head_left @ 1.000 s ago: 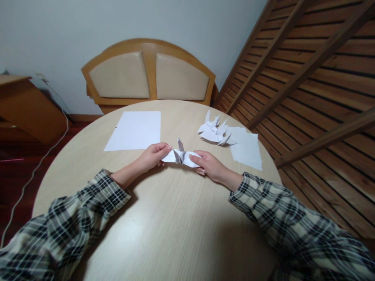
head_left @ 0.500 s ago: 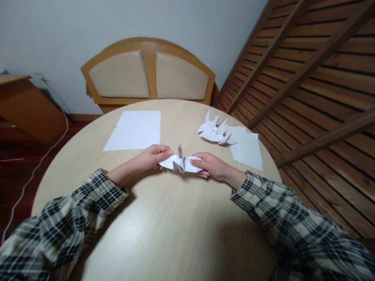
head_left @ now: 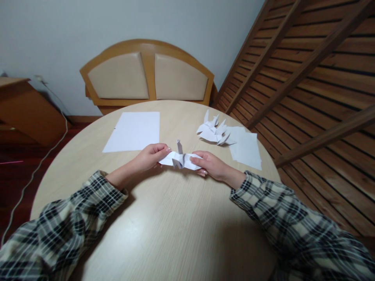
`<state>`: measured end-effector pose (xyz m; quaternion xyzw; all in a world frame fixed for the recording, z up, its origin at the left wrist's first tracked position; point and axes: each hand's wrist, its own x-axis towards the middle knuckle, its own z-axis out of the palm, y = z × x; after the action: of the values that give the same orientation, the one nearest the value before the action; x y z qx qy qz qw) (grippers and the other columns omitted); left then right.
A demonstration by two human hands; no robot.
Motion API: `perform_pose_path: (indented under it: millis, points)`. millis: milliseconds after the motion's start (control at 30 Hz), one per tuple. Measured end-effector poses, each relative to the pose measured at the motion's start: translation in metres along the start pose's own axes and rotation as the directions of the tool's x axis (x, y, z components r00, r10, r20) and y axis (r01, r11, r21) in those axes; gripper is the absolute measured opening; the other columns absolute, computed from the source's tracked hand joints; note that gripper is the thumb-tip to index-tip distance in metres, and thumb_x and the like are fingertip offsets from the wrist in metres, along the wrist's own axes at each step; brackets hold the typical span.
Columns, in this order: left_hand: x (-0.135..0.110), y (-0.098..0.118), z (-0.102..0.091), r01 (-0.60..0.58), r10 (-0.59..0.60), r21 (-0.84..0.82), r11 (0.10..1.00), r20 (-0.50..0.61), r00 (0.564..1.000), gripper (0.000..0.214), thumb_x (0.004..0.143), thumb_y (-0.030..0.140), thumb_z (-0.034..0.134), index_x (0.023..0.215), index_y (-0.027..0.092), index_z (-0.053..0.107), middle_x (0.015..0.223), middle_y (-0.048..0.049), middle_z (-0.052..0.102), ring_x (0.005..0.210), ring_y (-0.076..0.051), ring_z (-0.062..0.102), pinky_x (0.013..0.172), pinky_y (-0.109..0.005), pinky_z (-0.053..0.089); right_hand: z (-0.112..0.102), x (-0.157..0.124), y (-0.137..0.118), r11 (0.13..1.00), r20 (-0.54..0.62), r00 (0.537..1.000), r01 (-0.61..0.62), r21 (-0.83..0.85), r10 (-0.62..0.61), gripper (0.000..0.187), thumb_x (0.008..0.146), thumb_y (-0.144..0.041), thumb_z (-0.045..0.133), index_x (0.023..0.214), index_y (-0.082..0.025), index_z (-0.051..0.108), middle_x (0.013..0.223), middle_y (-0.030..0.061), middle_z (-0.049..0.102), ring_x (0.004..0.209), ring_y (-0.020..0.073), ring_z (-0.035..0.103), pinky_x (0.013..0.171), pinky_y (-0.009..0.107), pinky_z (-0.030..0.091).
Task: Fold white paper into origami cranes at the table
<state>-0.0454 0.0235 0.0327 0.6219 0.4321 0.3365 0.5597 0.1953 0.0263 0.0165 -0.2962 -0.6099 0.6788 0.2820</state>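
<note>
A white folded paper crane (head_left: 179, 159) is stretched between my two hands just above the round wooden table (head_left: 164, 234). My left hand (head_left: 150, 156) pinches its left wing between thumb and fingers. Its right wing is pinched by my right hand (head_left: 208, 165). One thin point of the crane stands upright between the hands. Both of my arms wear plaid sleeves.
A flat white sheet (head_left: 133, 131) lies at the table's far left. Several finished paper cranes (head_left: 214, 130) sit far right beside loose white sheets (head_left: 246, 149). A wooden chair (head_left: 148, 74) stands behind the table. A slatted wooden wall (head_left: 316, 78) runs along the right.
Both hands have stayed on the crane's wings and shifted only slightly. The crane's wings look pulled a little flatter.
</note>
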Motion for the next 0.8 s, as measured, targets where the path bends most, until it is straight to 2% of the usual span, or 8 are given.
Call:
perform_pose_path:
  millis: [133,233,600,800]
  points:
    - [0.004,-0.001,0.001,-0.094,0.098,0.061,0.994,-0.083,0.992,0.035,0.086,0.047,0.06,0.07,0.016,0.055,0.055,0.0036,0.045,0.046,-0.008,0.037,0.042,-0.021,0.025,0.003,0.001,0.003,0.999,-0.092,0.995,0.042,0.017,-0.04,0.035,0.086,-0.049,0.063,0.079,-0.016,0.054,0.053,-0.0079,0.043,0.038,0.0036,0.032,0.034,0.017,0.021]
    - [0.004,-0.001,0.001,-0.126,0.134,0.092,0.988,-0.086,0.987,0.036,0.085,0.047,0.06,0.07,0.015,0.056,0.055,0.0034,0.045,0.046,-0.008,0.038,0.042,-0.022,0.025,0.004,0.001,0.002,0.999,-0.107,0.993,0.05,0.019,-0.048,0.035,0.086,-0.049,0.064,0.078,-0.016,0.054,0.053,-0.0078,0.044,0.038,0.0034,0.032,0.033,0.017,0.02]
    - [0.002,-0.001,-0.004,-0.103,0.102,0.091,0.991,0.014,0.995,0.037,0.088,0.047,0.058,0.072,0.014,0.056,0.057,0.0032,0.045,0.048,-0.007,0.038,0.045,-0.021,0.027,-0.002,-0.001,-0.004,0.999,-0.03,1.0,0.004,-0.051,-0.006,0.035,0.084,-0.048,0.065,0.076,-0.016,0.056,0.052,-0.0073,0.045,0.038,0.0041,0.035,0.034,0.018,0.024]
    - [-0.005,0.002,0.007,0.023,-0.024,-0.087,0.996,-0.005,1.0,0.032,0.088,0.045,0.059,0.077,0.015,0.057,0.059,0.0026,0.051,0.047,-0.007,0.042,0.044,-0.02,0.029,-0.004,0.0,-0.001,0.995,-0.086,0.996,0.01,-0.103,-0.018,0.039,0.081,-0.053,0.067,0.078,-0.015,0.058,0.057,-0.0048,0.051,0.042,0.0045,0.04,0.036,0.018,0.028]
